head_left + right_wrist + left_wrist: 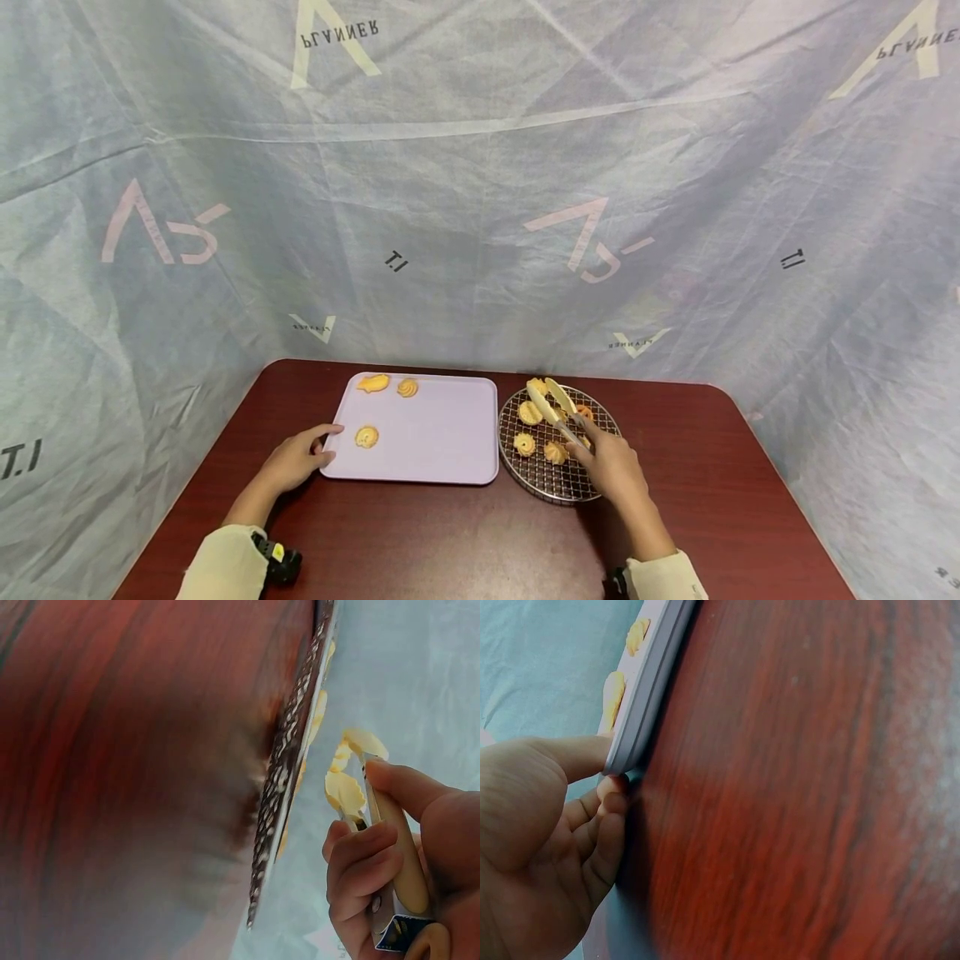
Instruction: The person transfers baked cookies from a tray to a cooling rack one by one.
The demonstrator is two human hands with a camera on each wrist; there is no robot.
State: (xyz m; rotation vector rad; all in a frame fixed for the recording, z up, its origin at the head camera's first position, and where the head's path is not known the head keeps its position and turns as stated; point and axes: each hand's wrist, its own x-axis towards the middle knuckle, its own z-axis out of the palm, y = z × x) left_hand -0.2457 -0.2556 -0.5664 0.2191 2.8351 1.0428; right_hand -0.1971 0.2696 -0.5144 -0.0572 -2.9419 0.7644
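My left hand grips the left edge of a pale lilac tray, thumb on the rim and fingers underneath. On the tray lie a fish-shaped cookie, a swirl cookie and a round cookie. Over a round wire rack, my right hand holds a pair of tongs with cream scalloped tips. The tips stand apart above the rack. Several cookies rest on the mesh, among them a round one, a swirl and a pretzel-shaped one, partly hidden by the tongs and hand.
Tray and rack sit side by side on a dark red wooden table, close to its back edge. Grey printed cloth hangs behind and at both sides. A black wrist camera is strapped at the left sleeve.
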